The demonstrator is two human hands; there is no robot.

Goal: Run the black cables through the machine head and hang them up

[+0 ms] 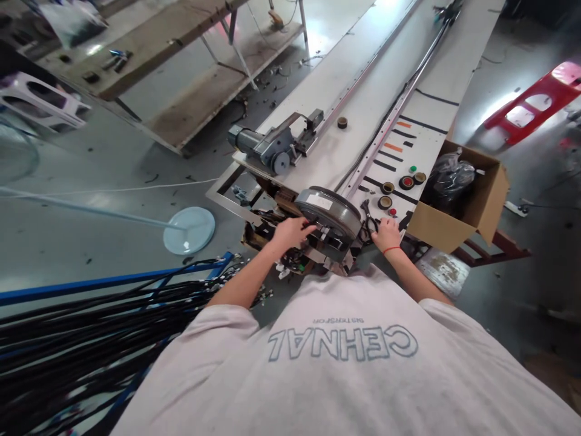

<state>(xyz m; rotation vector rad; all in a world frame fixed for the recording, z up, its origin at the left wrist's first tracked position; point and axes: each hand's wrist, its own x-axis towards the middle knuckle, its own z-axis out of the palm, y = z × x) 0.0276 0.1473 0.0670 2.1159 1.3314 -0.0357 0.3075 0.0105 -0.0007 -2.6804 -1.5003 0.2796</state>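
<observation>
My left hand (291, 234) is at the left side of a round dark drum-shaped device (333, 209) at the near end of the long white table. Its thumb and fingers are drawn together at the device's front; whatever they pinch is too small to make out. My right hand (388, 235) rests at the table's near edge, with its fingers at the handles of black scissors (370, 219). The blades point away from me. Just beyond that hand lie rolls of black tape (385, 202) and a red cap (393, 212).
A grey motor unit (267, 148) is mounted on the table's left edge. Black and orange tape strips (393, 147) line the right side. An open cardboard box (481, 206) stands at right, a red stool (535, 103) beyond. Many black cables (113, 327) hang on a blue rack at lower left.
</observation>
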